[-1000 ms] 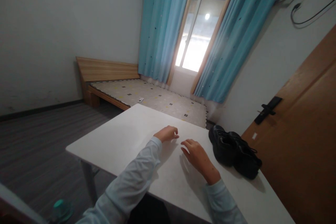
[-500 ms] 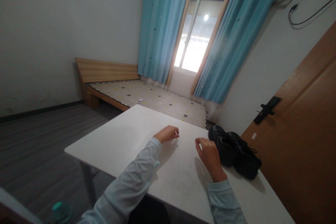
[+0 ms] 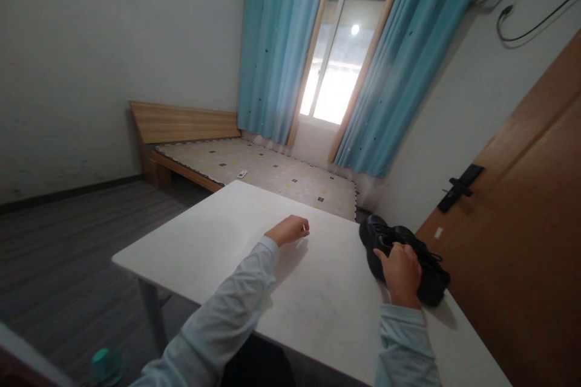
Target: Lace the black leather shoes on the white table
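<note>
My left hand (image 3: 289, 230) hovers just above or lies on the white table (image 3: 213, 236), its fingers loosely curled with nothing in them. On the table's right side stands a pair of black shoes (image 3: 433, 281), side by side. Over the nearer shoe (image 3: 373, 261) is my right hand (image 3: 403, 272), the thumb along its left side and the fingers bent at its opening. The fingertips are partly hidden in the dark of the shoe.
Behind the table stands a bed (image 3: 204, 157) with a small white object (image 3: 242, 174) on it. A brown door (image 3: 535, 193) is close on the right. A green object (image 3: 103, 363) sits low at the left. Blue curtains (image 3: 281, 42) flank the window.
My right hand has moved right from above the table to the nearer shoe and taken hold there. The left hand and the shoes have stayed in place.
</note>
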`<state>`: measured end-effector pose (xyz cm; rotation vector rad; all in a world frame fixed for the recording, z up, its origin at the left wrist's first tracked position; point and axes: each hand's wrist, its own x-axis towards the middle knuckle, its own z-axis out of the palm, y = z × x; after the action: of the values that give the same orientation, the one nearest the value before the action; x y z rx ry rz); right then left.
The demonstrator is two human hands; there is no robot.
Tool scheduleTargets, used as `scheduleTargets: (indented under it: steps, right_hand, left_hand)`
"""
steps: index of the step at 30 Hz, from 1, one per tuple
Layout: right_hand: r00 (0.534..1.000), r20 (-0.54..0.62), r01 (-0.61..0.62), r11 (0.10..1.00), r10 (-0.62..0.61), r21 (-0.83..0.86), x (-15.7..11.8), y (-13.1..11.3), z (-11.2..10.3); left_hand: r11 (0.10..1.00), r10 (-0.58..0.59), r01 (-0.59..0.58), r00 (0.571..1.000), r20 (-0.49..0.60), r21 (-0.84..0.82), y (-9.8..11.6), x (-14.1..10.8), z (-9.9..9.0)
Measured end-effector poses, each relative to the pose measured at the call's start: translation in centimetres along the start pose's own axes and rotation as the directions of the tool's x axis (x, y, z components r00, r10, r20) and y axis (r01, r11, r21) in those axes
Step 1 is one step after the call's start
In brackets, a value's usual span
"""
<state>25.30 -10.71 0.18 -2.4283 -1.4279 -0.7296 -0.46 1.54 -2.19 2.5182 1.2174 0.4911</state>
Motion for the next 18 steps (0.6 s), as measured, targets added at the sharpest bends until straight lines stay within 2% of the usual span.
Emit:
scheduleTargets:
  steps: [3,9,14,18]
  right_hand:
    - [0.999,0.036,0.025,1.0,-0.026,0.004,0.2,0.8,0.7]
    - [0.995,-0.024,0.094,0.994,-0.092,0.051,0.6,1.5,1.5]
    - [0.988,-0.102,0.119,0.993,-0.116,0.021,0.6,1.0,1.6]
    - [0.976,-0.154,0.161,0.986,-0.154,0.033,0.4,-0.2,0.9]
  left_hand:
    - [1.0,0.004,-0.004,1.0,-0.002,-0.004,0.0,0.0,0.0]
    - [1.0,0.005,-0.005,1.0,0.0,-0.02,-0.1,0.0,0.1]
    - [1.0,0.015,-0.015,1.0,-0.013,-0.026,-0.2,0.2,0.4]
    - [1.0,0.004,-0.005,0.999,-0.036,-0.025,-0.1,0.2,0.3]
